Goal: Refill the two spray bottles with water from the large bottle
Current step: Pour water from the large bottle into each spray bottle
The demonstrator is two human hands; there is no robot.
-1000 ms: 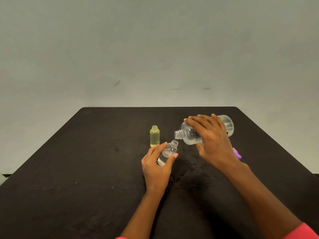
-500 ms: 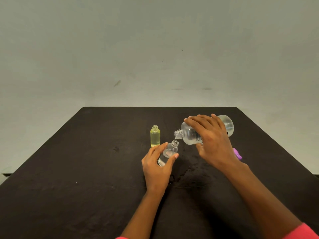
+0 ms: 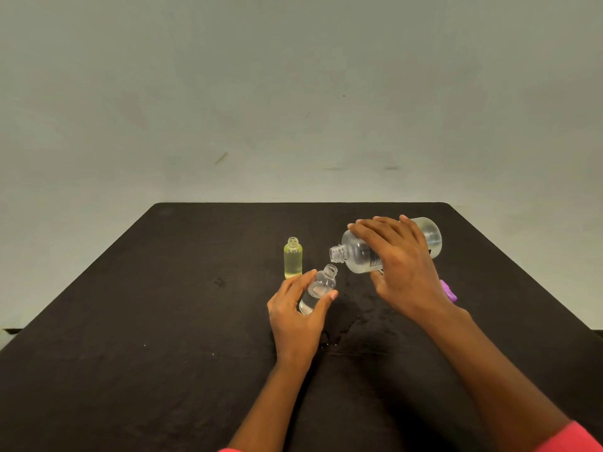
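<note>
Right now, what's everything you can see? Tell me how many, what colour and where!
table: one, black, fills the lower view
wall: one, grey-green, behind the table
yellow small bottle: one, yellow-tinted, upright, uncapped, on the table
clear small bottle: one, see-through, tilted, right of the yellow one
large bottle: one, clear, tipped sideways, mouth just above the clear small bottle's mouth
purple thing: one, purple, on the table, half hidden behind the right wrist
sleeves: two, pink-red, bottom edge
left hand: one, grips the clear small bottle
right hand: one, grips the large bottle
</note>
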